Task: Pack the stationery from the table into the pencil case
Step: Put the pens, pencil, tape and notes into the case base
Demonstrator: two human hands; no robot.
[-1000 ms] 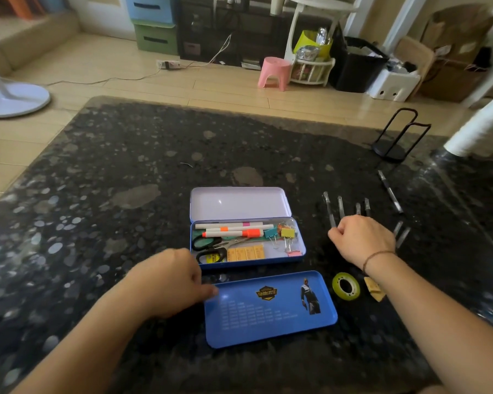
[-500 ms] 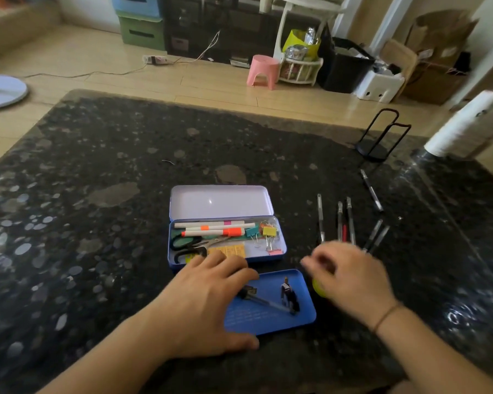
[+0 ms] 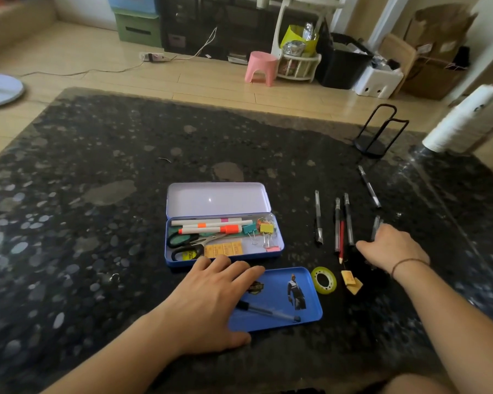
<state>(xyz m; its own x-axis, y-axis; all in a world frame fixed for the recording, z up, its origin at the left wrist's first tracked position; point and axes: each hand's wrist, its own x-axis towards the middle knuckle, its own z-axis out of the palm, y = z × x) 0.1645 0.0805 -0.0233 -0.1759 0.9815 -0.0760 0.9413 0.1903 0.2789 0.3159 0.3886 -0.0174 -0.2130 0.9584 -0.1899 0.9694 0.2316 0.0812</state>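
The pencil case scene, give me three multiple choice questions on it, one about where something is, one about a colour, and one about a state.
1. Where does the roll of tape lie?
A. inside the pencil case
B. on the table, right of the blue tray
C. on the floor

2. What colour is the pencil among the pens?
A. red
B. green
C. white

3. How is the pencil case now?
A. shut
B. upside down
C. open, lid back

Answers:
1. B, the tape sits on the dark table just past the right end of the blue tray.
2. A, its shaft is red down to the sharpened tip.
3. C, the pale lid leans back and the scissors and markers inside show.
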